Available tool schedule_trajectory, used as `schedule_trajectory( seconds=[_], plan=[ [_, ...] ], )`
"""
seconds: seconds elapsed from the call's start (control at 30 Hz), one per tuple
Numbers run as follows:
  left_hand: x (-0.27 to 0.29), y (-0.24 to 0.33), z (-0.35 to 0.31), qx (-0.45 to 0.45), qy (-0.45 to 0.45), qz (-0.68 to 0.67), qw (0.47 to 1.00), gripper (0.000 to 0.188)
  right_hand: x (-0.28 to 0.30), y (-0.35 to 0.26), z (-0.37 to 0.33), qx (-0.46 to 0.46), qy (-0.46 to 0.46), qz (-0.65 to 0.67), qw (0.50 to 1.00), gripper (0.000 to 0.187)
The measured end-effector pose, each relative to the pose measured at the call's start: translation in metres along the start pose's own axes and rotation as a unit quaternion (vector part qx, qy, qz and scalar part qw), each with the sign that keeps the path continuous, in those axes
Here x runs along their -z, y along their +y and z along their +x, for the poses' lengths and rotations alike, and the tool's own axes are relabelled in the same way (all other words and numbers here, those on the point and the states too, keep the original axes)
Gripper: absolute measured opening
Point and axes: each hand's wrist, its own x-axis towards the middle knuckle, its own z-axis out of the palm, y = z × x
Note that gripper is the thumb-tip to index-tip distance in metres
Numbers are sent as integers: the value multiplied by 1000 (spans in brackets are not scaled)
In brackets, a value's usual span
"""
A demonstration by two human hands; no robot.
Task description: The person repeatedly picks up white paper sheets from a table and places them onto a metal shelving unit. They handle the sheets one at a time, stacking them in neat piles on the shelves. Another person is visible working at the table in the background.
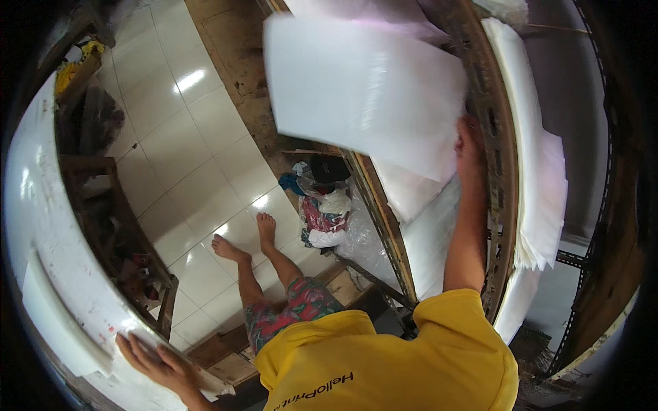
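My right hand (pixel 470 145) is closed on the edge of a large white sheet (pixel 363 89), which looks slightly see-through. The sheet is held up over the shelf rack, its far corner reaching out over the floor side. Beneath it, more white sheets (pixel 404 188) lie on the shelf. At the lower left my left hand (pixel 154 363) rests flat, fingers stretched, on a white tabletop (pixel 41 178). Beside its fingertips lies a white stack or slab (pixel 58 315) with a straight edge. Whether my right hand holds one sheet or several, I cannot tell.
A rusty slotted metal post (pixel 495 116) stands close to my right forearm. Beyond it another pile of white sheets (pixel 528 151) hangs over its shelf edge. Cloths and plastic bags (pixel 325 209) are heaped by the rack on the tiled floor (pixel 171 144).
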Motion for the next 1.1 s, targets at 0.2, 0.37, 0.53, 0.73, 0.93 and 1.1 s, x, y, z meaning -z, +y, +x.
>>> schedule_trajectory(
  seconds=[0.2,0.37,0.53,0.73,0.93,1.1],
  plan=[
    [-3,19,17,-59,57,53,995,53,138,142,106,-33,152,54,986,13],
    [-5,22,17,-26,10,37,999,57,196,178,155,-192,262,111,939,18],
    [-7,19,17,-54,9,57,997,57,208,194,171,-179,316,9,932,20],
    [-1,24,17,-50,16,65,996,56,178,190,159,-143,321,-31,935,13],
    [-6,16,16,-55,45,99,993,55,198,227,196,-160,359,-149,907,25],
    [-8,5,2,33,19,1,999,49,177,225,170,-52,351,-285,891,36]
  ],
)
